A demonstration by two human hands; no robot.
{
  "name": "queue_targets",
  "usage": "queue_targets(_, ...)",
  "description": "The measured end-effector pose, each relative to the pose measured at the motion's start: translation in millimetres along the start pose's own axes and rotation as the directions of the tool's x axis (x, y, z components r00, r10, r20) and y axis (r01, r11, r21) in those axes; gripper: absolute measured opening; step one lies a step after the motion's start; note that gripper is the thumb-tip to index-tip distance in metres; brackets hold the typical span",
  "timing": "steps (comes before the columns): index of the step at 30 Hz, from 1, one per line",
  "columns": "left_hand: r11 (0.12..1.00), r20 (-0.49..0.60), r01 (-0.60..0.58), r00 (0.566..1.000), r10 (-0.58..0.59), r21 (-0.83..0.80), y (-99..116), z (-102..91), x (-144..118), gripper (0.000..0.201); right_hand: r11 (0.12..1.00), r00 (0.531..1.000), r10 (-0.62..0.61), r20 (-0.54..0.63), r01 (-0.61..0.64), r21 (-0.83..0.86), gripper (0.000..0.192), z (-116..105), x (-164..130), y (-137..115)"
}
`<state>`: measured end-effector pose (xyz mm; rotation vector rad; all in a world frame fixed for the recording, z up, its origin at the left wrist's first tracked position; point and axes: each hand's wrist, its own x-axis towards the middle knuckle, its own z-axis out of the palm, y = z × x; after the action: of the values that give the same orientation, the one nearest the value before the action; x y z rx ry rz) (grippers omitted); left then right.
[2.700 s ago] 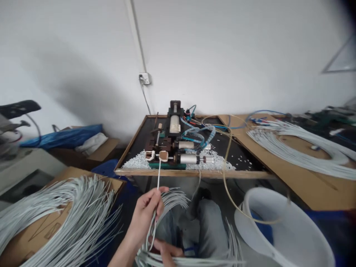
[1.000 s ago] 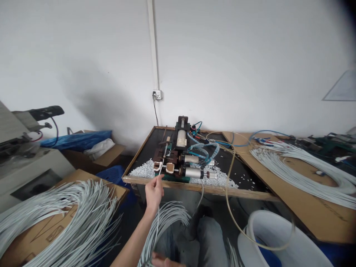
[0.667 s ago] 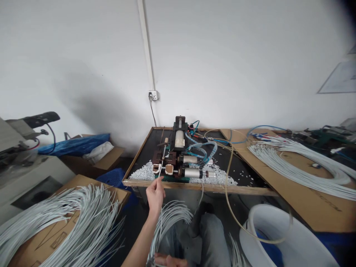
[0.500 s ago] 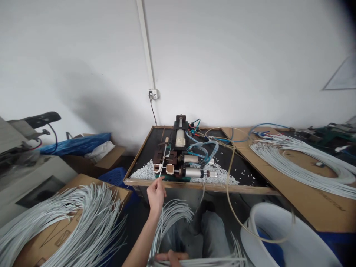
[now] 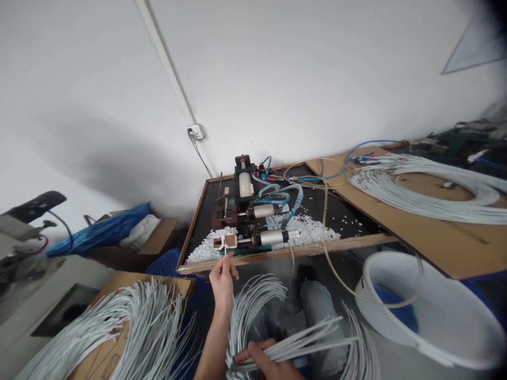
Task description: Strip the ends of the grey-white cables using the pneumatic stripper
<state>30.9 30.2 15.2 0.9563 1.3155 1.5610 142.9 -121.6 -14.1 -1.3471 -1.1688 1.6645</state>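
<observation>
- Your right hand (image 5: pixel 273 361) has its grip wrapped around one bundle of pale wires (image 5: pixel 301 338), too many to count, low over your lap.
- To your left, one loose coil (image 5: pixel 150 322) of similar wires lies on cardboard.
- Your left hand (image 5: pixel 223 274) has its grip pinching a single wire (image 5: pixel 225 252), its upper end between two blocks (image 5: pixel 230 241) at the front of the machine.
- To your right, one white tub (image 5: pixel 443 316) has something blue (image 5: pixel 400 311) inside.
- Ahead, one wood-rimmed counter (image 5: pixel 325 246) bears a spread of small white bits (image 5: pixel 206 245), uncountable, around one machine (image 5: pixel 245 184) with three cylinders.
- Left of the counter, one cardboard box (image 5: pixel 158 237) carries a white bag (image 5: pixel 140 230).
- Farther right, a second coil (image 5: pixel 420 206) lies on cardboard.
- On the wall behind, one socket (image 5: pixel 196 132).
</observation>
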Motion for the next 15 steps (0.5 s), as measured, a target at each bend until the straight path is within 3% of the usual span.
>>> queue_targets(4,0.998,0.073,0.052,0.996,-0.051,-0.017,16,-5.1,-11,0.040,0.999,0.994,-0.020,0.109,0.017,0.036,0.058,1,7,-3)
queue_targets(9,0.999,0.104,0.037,0.994,-0.040,0.032,26,-20.0,-39,0.040,0.996,0.981,-0.073,0.181,0.062,0.066,0.040,-2,5,-13)
queue_targets(12,0.960,0.240,-0.063,0.971,-0.005,0.274,30,-32.6,-52,0.039,0.993,0.967,-0.112,0.228,0.100,0.062,0.035,-5,-1,-21)
queue_targets(15,0.800,0.447,-0.287,0.894,0.027,0.527,34,-38.8,-60,0.039,0.987,0.948,-0.162,0.275,0.153,0.055,0.035,-7,-5,-28)
